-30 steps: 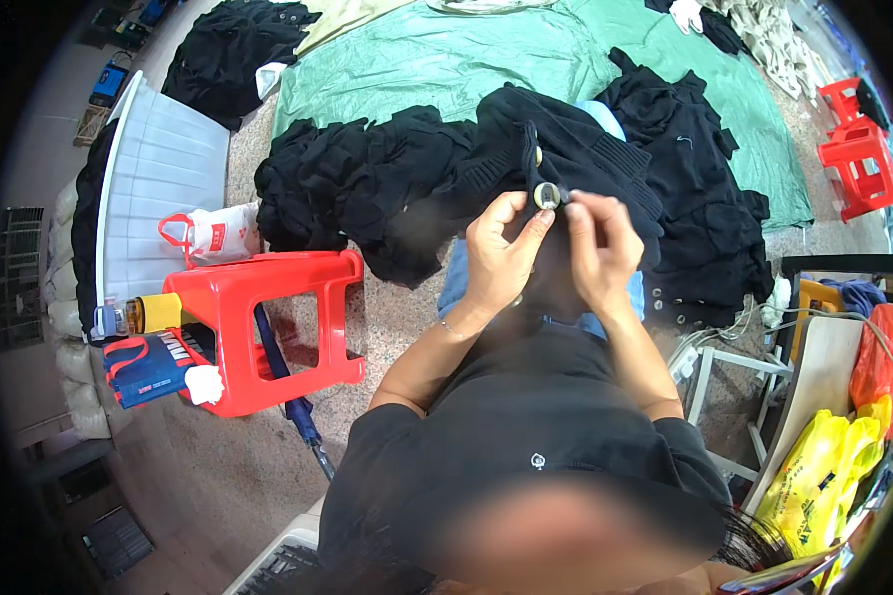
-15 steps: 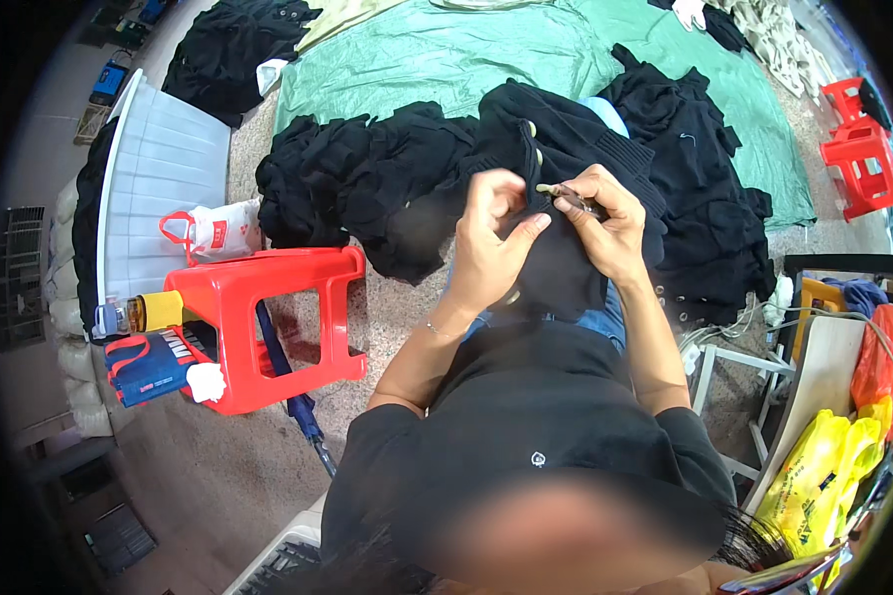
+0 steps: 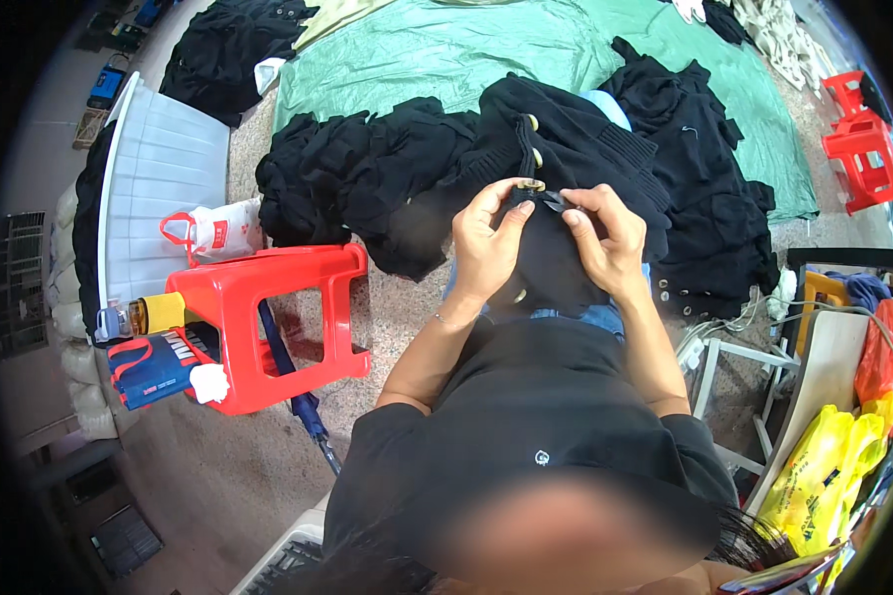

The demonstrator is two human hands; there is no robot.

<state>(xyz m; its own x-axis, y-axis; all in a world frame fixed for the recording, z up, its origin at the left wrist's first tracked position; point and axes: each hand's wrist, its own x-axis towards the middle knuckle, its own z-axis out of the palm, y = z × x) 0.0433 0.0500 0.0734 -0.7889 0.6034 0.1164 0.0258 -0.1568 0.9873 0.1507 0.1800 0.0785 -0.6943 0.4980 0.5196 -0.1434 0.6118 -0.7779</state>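
A black knit cardigan (image 3: 541,124) with pale round buttons lies across my lap. My left hand (image 3: 488,238) pinches its front edge just below a yellowish button (image 3: 531,185), between thumb and fingers. Close beside it, my right hand (image 3: 610,238) is closed on what look like small thread snips (image 3: 554,202), their dark tip pointing toward the button. The fingers cover most of the tool. More pale buttons (image 3: 537,157) show along the edge above my left hand.
Heaped black garments (image 3: 367,178) lie to the left, and another dark garment (image 3: 680,149) lies to the right. Beyond spreads a green sheet (image 3: 437,50). A red stool (image 3: 268,288) stands at left with a bottle and blue bag. Yellow plastic bags (image 3: 824,476) sit at lower right.
The held edge now shows its button facing up above my left fingers. My right hand has shifted slightly down and right, and the dark tool tip shows between the hands.
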